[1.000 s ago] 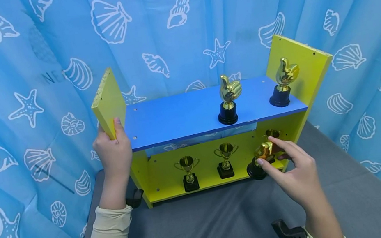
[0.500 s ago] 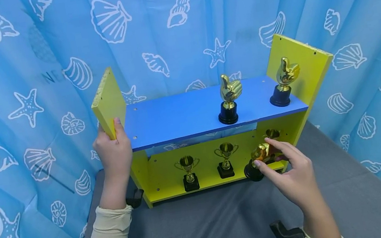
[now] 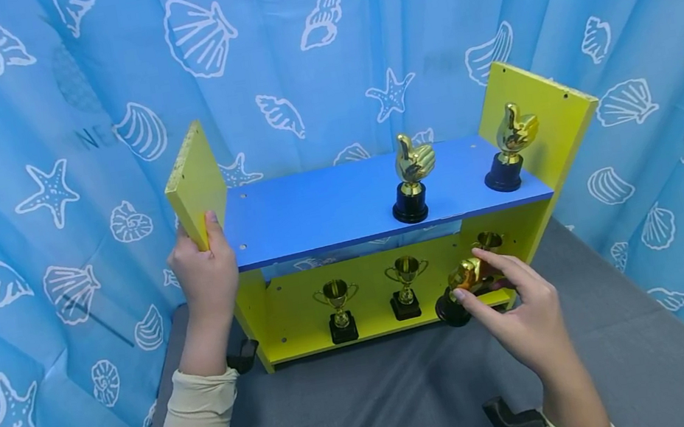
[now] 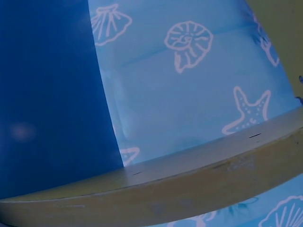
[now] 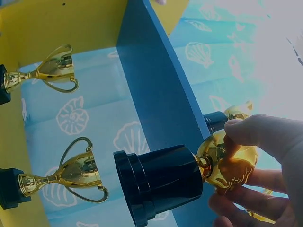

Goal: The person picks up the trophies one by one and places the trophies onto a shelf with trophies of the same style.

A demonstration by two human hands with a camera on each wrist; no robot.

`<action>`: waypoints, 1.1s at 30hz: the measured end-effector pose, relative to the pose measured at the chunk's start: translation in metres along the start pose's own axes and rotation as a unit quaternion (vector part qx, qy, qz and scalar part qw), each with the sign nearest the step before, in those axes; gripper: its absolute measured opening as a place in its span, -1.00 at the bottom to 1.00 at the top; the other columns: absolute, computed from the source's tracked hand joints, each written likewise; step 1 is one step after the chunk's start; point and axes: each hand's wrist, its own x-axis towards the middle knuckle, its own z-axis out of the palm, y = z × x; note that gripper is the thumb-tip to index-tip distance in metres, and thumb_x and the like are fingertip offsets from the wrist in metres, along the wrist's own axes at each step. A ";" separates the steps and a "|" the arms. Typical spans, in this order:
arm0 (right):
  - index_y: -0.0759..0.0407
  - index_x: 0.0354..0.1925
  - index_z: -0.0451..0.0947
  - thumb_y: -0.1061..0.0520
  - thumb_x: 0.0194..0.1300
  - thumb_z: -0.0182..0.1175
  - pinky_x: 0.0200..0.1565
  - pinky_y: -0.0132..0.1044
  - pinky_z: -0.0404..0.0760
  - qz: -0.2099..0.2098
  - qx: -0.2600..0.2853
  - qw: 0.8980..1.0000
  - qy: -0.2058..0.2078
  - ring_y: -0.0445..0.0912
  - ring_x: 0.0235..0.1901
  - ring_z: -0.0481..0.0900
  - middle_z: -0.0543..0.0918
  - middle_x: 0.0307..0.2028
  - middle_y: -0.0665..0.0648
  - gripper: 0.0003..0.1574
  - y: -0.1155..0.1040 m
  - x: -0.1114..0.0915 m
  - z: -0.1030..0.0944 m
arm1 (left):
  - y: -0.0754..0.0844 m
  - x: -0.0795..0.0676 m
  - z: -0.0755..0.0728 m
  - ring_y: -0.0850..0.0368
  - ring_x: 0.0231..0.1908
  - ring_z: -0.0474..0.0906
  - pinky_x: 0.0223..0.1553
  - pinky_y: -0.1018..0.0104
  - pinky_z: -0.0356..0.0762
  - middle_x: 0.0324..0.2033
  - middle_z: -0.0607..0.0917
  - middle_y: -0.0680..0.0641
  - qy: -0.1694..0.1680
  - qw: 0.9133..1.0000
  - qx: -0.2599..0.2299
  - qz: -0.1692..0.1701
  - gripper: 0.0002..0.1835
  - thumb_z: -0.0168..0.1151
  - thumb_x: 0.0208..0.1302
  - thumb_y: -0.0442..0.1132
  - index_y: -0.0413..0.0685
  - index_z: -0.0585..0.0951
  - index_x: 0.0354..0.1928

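Observation:
My left hand (image 3: 207, 276) grips the front edge of the yellow left side panel (image 3: 197, 180) of a small shelf unit. With thumb and fingers, my right hand (image 3: 528, 311) holds a thumbs-up trophy (image 5: 161, 182) by its gold top, in front of the lower shelf's right part. Its black base points down and left in the head view. Two more thumbs-up trophies stand on the blue upper shelf (image 3: 314, 207): one right of centre (image 3: 406, 177), one near the right panel (image 3: 507, 150). My left hand does not show in the left wrist view.
On the yellow lower shelf (image 3: 310, 349) stand a left cup trophy (image 3: 339, 311), a middle cup trophy (image 3: 403, 286) and a right cup trophy (image 3: 489, 241) partly hidden behind my right hand. A grey cloth (image 3: 373, 410) lies in front. Blue shell-print curtains (image 3: 292, 64) surround the unit.
My right hand and the thumbs-up trophy in it have shifted slightly left along the lower shelf's front. My left hand stays on the side panel.

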 end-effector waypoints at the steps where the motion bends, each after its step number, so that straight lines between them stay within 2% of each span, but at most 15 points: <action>1: -0.14 0.22 0.52 0.13 0.00 0.54 -0.11 -0.65 0.47 0.001 0.001 1.000 0.000 -0.35 -0.15 0.54 0.66 0.04 0.07 -0.20 0.000 0.000 0.000 | 0.000 0.000 0.000 -0.10 -0.25 0.70 -0.29 -0.01 0.69 -0.06 0.70 -0.26 0.000 1.000 0.002 0.001 -0.57 0.08 0.46 -0.08 -0.29 0.48 0.15; 8: -0.13 0.23 0.52 0.13 0.00 0.53 -0.13 -0.63 0.49 -0.004 0.004 1.000 -0.002 -0.34 -0.16 0.56 0.66 0.03 0.03 -0.21 -0.003 0.001 0.000 | -0.002 -0.001 0.001 -0.05 -0.34 0.69 -0.40 0.10 0.66 -0.09 0.71 -0.25 0.000 1.000 0.021 0.002 -0.56 0.04 0.47 -0.03 -0.27 0.49 0.14; 14: -0.15 0.24 0.51 0.15 0.00 0.53 -0.12 -0.63 0.50 0.006 0.015 1.000 -0.006 -0.36 -0.16 0.56 0.64 0.05 -0.03 -0.19 -0.005 0.002 -0.002 | -0.003 -0.001 0.001 -0.04 -0.37 0.68 -0.45 0.27 0.59 -0.12 0.72 -0.24 0.004 1.000 0.022 0.001 -0.50 0.00 0.48 0.04 -0.28 0.50 0.13; 22: -0.13 0.23 0.52 0.19 -0.03 0.54 -0.14 -0.63 0.49 -0.005 0.027 1.000 0.002 -0.33 -0.19 0.56 0.65 0.03 -0.01 -0.17 -0.006 0.003 -0.003 | -0.003 -0.001 0.001 -0.08 -0.33 0.69 -0.39 0.05 0.67 -0.08 0.71 -0.26 0.001 1.000 0.012 0.007 -0.52 0.01 0.48 0.01 -0.28 0.49 0.14; 33: -0.14 0.21 0.53 0.21 -0.04 0.54 -0.15 -0.63 0.49 -0.003 0.033 0.999 0.013 -0.31 -0.21 0.55 0.66 -0.01 0.00 -0.18 -0.010 0.004 -0.006 | -0.001 -0.002 0.001 -0.04 -0.34 0.69 -0.41 0.12 0.66 -0.06 0.71 -0.24 -0.004 1.000 0.020 0.003 -0.57 0.03 0.48 -0.05 -0.24 0.48 0.16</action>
